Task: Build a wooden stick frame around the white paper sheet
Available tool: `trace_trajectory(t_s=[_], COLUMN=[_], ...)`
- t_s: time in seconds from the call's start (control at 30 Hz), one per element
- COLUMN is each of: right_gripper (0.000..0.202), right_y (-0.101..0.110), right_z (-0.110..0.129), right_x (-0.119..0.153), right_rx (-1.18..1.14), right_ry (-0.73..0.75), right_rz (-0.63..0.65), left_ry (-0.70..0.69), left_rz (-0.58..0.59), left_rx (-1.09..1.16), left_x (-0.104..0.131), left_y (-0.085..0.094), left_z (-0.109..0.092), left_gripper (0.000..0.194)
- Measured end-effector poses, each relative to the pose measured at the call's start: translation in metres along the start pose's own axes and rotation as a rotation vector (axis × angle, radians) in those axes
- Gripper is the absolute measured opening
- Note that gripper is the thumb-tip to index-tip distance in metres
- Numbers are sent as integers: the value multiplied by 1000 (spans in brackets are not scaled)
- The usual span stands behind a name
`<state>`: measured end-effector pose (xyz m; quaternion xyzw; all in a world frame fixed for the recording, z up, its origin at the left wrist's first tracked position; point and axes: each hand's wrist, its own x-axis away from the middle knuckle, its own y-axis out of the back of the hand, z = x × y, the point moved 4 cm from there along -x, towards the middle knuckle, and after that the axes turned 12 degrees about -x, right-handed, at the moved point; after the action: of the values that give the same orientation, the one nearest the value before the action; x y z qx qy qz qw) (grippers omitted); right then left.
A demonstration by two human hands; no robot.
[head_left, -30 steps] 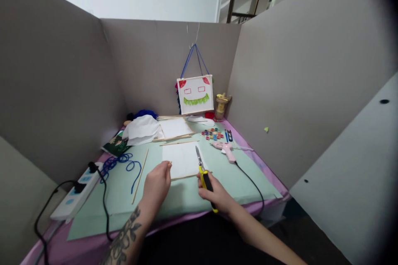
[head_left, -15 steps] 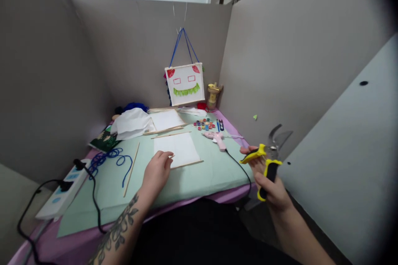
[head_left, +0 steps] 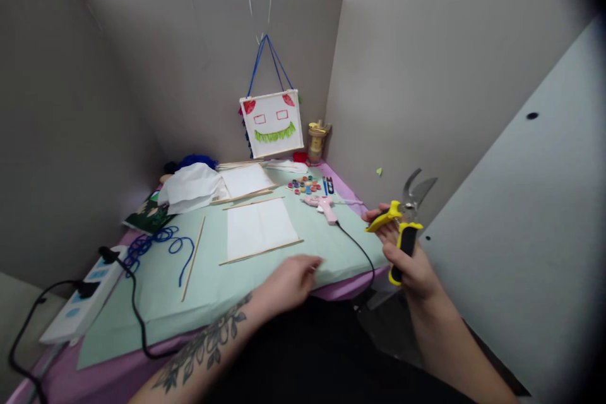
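Note:
My right hand (head_left: 416,268) grips yellow-and-black pruning shears (head_left: 406,218) at the right, off the table's edge. Their blades point up and stand apart. My left hand (head_left: 296,279) is over the table's front edge, fingers pinched together; what is between the fingertips, if anything, is too small to make out. Beyond it lies a white sheet (head_left: 260,227) with a thin wooden stick (head_left: 262,252) along its near edge and another stick (head_left: 253,202) along its far edge. A loose stick (head_left: 193,259) lies to the left.
A pink glue gun (head_left: 324,205) with a black cord lies right of the sheet, near small paint pots (head_left: 305,185). Blue cord (head_left: 151,242) and a power strip (head_left: 85,297) are at left. A decorated face panel (head_left: 272,126) hangs at the back. Grey partitions (head_left: 402,76) enclose the table.
My left hand has moved right and toward me, away from the sheet's near stick, which now shows in full. My right hand keeps hold of the shears. The view has shifted slightly.

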<state>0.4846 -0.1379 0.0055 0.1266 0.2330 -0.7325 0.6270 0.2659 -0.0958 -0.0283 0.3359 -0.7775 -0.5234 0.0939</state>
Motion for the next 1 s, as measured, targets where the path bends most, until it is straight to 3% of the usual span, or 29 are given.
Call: trace_trajectory(t_s=[0.07,0.1,0.23,0.3,0.4,0.53,0.6,0.7,0.77,0.83,1.0], right_gripper=[64,64,66,64,62,65,63,63,64,63,60], right_y=[1,1,4,4,4,2,3,2,-2,-6,-17], right_z=[0,-1,-6,-11,-17,-29,-36,-51,-62,-73,-104], right_x=[-1,-1,0,0,0,1,1,2,5,9,24], right_rx=[-6,-6,12,8,-6,9,13,-1,-38,-104,-308], right_ry=[4,7,6,-4,-6,-41,-60,-94,-122,-160,-259], right_rz=[17,25,44,34,20,57,68,71,63,43,-8], left_ry=[-212,-227,60,-40,-249,-41,-165,-453,-330,-31,282], left_rz=[151,185,260,336,300,217,308,376,261,149,39], left_rx=[14,-44,-423,-407,-264,-392,-328,-83,-122,-336,-495], left_x=[3,4,10,13,10,-6,-13,-29,-52,-78,-131], left_y=[-14,-19,-35,-41,-38,-27,-25,-12,7,29,71], left_z=[-21,-26,-14,-16,-21,-5,-6,-6,19,65,175], left_gripper=[50,54,52,52,46,52,57,41,34,26,24])
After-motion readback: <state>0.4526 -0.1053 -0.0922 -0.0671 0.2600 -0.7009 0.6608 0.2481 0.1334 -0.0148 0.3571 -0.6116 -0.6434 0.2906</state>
